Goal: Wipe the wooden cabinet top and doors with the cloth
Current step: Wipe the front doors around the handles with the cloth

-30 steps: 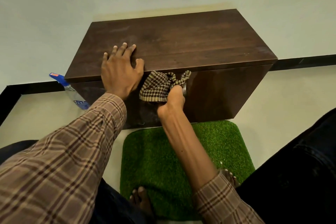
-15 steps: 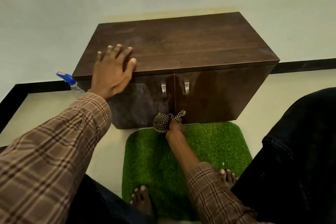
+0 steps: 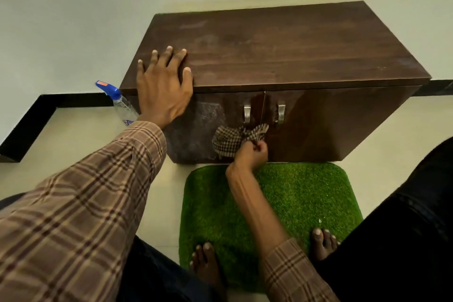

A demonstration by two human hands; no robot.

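Two hands working: right hand [image 3: 250, 154] is bunched tight round the checked cloth [image 3: 230, 140], fingers curled, pressing it vs the cabinet [image 3: 282, 51] front, low on the left door [image 3: 215, 125]. Cloth fans out up & left of the fist, its top edge just under the left handle [image 3: 247, 113]; right handle [image 3: 281, 113] sits up-right of the grip. Left hand [image 3: 163, 88] lies flat, fingers spread, on the top's front-left corner, holding nothing. Green mat [image 3: 306, 193] directly below the fist, bare toes on it. Spray bottle [image 3: 117, 100] stands far left of the grip, beside the cabinet.
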